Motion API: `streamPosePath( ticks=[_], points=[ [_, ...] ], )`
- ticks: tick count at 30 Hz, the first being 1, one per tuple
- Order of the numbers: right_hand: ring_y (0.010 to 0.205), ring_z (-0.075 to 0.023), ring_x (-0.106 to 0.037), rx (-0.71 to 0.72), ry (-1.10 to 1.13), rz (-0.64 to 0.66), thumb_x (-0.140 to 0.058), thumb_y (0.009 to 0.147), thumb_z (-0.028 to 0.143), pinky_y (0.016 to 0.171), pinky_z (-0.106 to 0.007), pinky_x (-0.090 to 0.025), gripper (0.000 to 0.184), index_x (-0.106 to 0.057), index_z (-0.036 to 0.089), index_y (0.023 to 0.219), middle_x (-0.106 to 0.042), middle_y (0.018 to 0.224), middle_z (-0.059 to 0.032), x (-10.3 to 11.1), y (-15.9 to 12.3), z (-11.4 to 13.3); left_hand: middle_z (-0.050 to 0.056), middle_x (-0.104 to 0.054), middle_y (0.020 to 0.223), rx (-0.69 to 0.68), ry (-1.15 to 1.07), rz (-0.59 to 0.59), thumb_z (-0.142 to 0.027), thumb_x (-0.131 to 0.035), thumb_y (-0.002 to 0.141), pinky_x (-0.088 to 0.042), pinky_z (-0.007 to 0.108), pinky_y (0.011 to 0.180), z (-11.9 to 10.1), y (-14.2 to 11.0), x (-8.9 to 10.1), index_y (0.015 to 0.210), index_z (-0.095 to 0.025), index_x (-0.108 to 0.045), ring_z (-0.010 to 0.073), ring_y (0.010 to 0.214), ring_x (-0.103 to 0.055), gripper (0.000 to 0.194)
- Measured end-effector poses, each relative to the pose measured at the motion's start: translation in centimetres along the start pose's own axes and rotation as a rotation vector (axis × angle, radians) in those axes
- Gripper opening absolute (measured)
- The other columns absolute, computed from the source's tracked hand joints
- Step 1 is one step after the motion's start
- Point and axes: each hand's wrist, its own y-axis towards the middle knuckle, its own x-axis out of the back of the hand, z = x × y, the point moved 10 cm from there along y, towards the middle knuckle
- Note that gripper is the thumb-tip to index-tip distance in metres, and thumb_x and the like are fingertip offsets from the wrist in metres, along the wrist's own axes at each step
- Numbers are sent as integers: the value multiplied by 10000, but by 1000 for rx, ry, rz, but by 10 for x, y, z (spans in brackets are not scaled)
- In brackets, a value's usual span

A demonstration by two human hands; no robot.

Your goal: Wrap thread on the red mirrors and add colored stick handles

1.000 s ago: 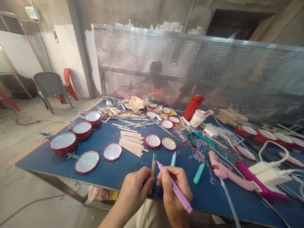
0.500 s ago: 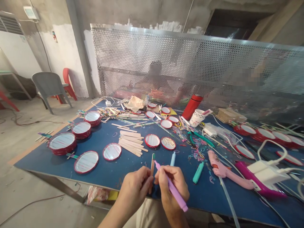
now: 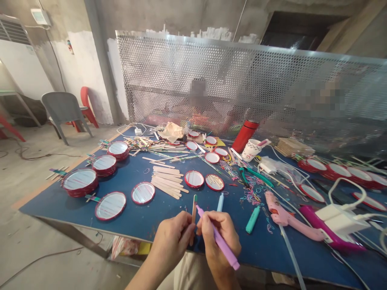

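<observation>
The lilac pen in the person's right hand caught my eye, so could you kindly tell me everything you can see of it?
The lilac pen has a slim barrel that looks like smooth plastic, with a narrow tip at one end and a blunt end at the other. No markings are legible. It is tilted, tip up and away from the person, and the right hand holds it around its middle. The tip sits very close to a wooden craft stick in the left hand, but I cannot tell whether they touch. The pen is held above a blue table.

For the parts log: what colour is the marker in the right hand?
The marker is pale purple; head view shows it best.
</observation>
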Motion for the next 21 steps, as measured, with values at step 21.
streamPosePath(
  ticks=[21],
  points=[
    [487,-104,-647,-38,61,9,-634,976,242,502,-183,-541,75,-644,217,906,-695,642,43,-1,1,-1,9,-750,635,22,14,22,-204,-448,978,-441,191,581,5,-1,-3,817,-215,-571,148,570,-688,202]
  ],
)
